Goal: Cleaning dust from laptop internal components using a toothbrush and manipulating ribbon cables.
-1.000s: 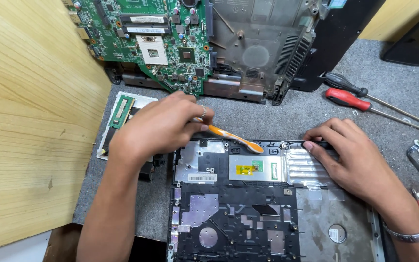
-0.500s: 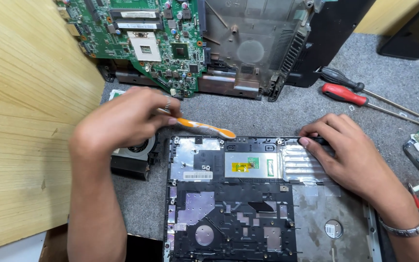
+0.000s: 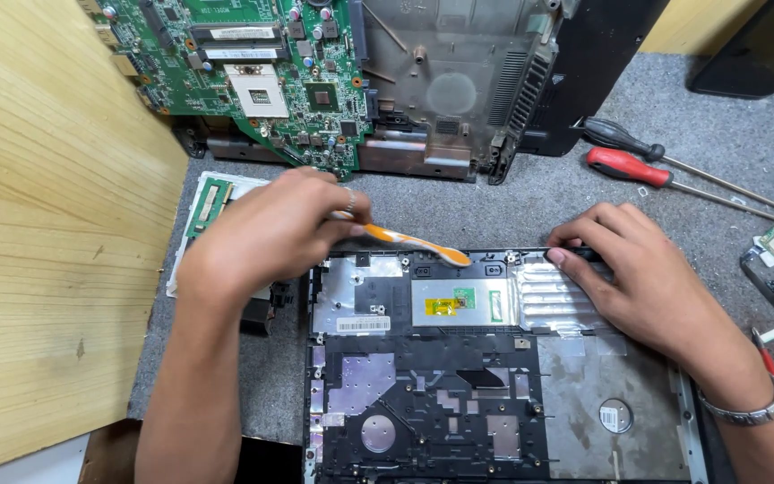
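An opened laptop chassis (image 3: 459, 385) lies upside-down on the grey mat, with metal shielding and a touchpad board showing. My left hand (image 3: 270, 233) grips an orange plastic pry tool (image 3: 414, 243), its tip resting at the chassis's top edge near the middle. My right hand (image 3: 647, 278) presses flat on the upper right corner of the chassis, fingertips on the black rim.
A green motherboard (image 3: 262, 81) and a grey laptop base shell (image 3: 459, 81) sit at the back. Two screwdrivers, one black (image 3: 620, 136) and one red (image 3: 629, 167), lie at right. A wooden panel (image 3: 47, 224) borders the left. A small fan (image 3: 257, 309) sits under my left wrist.
My left hand drew left with the pry tool, then returned right, its tip back along the chassis's top edge. My right hand has stayed on the corner.
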